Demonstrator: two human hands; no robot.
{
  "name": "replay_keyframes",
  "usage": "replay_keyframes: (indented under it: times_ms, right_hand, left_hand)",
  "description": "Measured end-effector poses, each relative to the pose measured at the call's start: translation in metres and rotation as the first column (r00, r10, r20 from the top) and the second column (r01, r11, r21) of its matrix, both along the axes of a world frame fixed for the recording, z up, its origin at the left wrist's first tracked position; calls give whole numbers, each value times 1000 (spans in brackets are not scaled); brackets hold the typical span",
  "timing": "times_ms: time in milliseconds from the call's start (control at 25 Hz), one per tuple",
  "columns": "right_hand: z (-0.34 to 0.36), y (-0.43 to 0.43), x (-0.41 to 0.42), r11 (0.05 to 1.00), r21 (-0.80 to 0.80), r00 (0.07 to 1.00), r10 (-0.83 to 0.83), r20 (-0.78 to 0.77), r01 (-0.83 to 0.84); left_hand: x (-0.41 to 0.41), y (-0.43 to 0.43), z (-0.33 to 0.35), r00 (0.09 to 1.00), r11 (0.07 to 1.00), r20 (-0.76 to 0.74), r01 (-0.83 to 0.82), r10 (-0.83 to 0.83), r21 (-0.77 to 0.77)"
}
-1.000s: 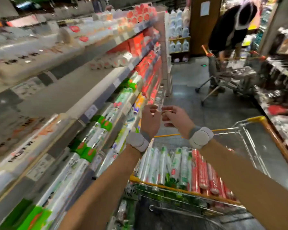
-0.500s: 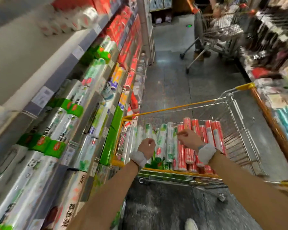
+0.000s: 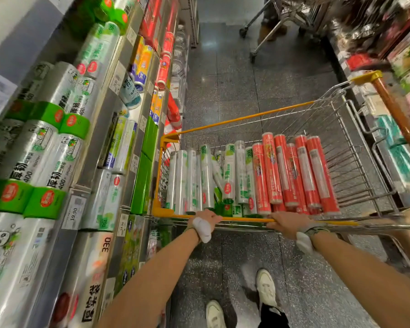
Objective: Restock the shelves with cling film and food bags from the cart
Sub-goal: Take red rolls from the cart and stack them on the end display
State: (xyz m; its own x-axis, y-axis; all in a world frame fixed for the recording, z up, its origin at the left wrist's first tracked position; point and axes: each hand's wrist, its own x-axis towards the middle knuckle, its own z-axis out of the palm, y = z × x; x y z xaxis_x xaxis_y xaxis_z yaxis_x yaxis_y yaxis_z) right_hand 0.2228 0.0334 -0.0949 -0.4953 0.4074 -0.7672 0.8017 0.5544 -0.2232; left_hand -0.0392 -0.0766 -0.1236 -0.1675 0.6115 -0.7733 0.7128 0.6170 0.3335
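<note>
Two-handed hold now on the near rim of the cart (image 3: 244, 218) — left hand (image 3: 207, 220) and right hand (image 3: 288, 222) brought down from mid-air, fingers (image 3: 216, 217) curled round the bar. Nothing lifted yet: green-and-clear rolls (image 3: 206, 176) and red rolls (image 3: 294, 171) packed side by side in the basket, just beside the shelves (image 3: 100, 138). Probably shifting the cart before picking the next roll.

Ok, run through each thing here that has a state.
Yellow-rimmed wire shopping cart: part loaded, its right end bare.
Red plastic tubes: packed side by side in the cart.
Clear green-labelled rolls: in the cart, left of the red ones.
Left hand: grips the cart's near rim.
Right hand: grips the near rim.
Grey store shelves: stocked.
</note>
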Motion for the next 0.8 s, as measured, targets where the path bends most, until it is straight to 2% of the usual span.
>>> replay_keyframes:
  times_ms: [160,320,400,560,680,800]
  right_hand:
    - [3,-1,-1,993,102,998,53,17,-54]
    - [-5,20,-5,992,116,999,45,11,-46]
    - [-7,39,-12,992,118,999,42,17,-43]
    - [-7,85,-30,990,133,999,41,-7,-40]
    - [-4,128,-50,995,95,999,41,-19,-39]
    - [-3,186,-76,997,53,997,58,-50,-56]
  left_hand:
    - [-1,3,-9,994,995,-83,76,-71,59]
    - [-3,13,-10,925,942,-265,314,-274,123]
    - [-10,28,-15,895,917,-303,378,-327,127]
    - [-36,83,-18,946,953,-236,261,-221,152]
    - [-60,134,-13,983,989,-160,107,-89,103]
    - [-86,191,-11,997,992,-72,13,-4,126]
